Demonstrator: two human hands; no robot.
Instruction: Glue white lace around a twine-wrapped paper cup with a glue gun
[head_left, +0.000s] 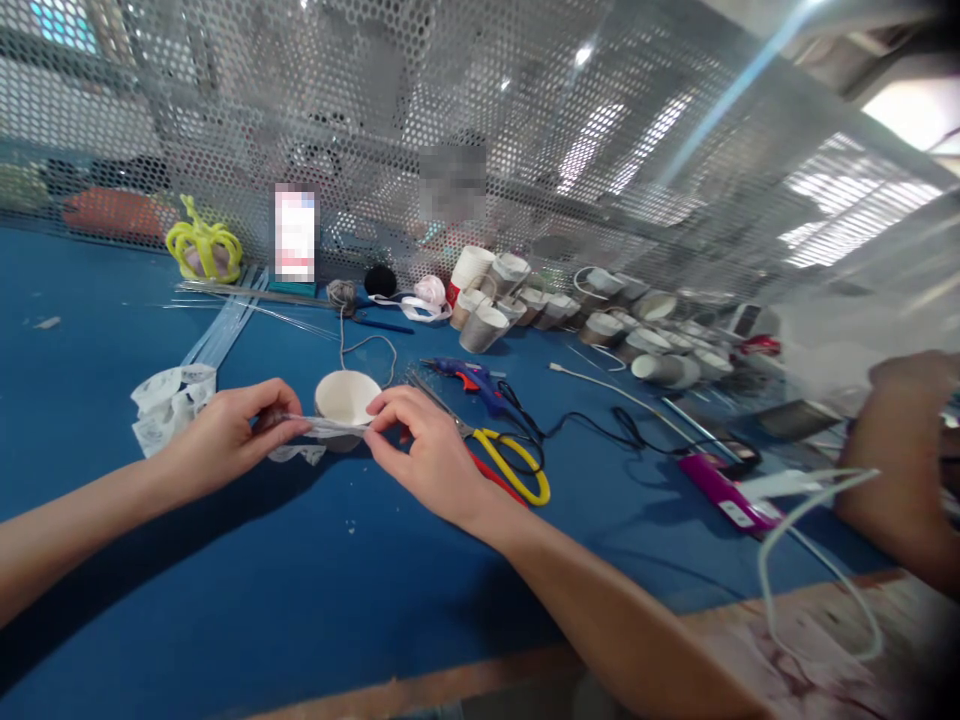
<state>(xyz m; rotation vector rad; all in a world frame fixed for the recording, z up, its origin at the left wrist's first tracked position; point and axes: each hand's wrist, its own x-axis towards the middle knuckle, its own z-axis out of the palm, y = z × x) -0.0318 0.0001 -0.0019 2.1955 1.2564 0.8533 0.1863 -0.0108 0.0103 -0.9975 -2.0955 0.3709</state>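
Lace strip (330, 429), whitish and narrow, stretches between a person's two hands just in front of a white paper cup (346, 393) on a blue worktop (262, 600). The left hand (240, 425) closes its grip on one end, thumb and curled fingers pinched together; the right hand (420, 445) pinches the other between thumb and forefinger beside the cup's rim, its remaining fingers bent. Both forearms reach in from the near edge, the right one crossing the lower frame at a slant, wrists held low over the surface.

More white lace (176, 400) lies bunched beyond the left wrist. Scissors (538, 482) with yellow and red handles rest partly behind the right hand, near a blue glue gun (476, 383). Farther back sit a gray yarn ball (342, 295), its thread trailing toward the cup, and rows of wrapped cups (484, 328). A purple power strip (724, 490) lies at right, near another person's arm (892, 450). Perforated metal screen (360, 90) walls off the far side, bright light glinting through its holes.
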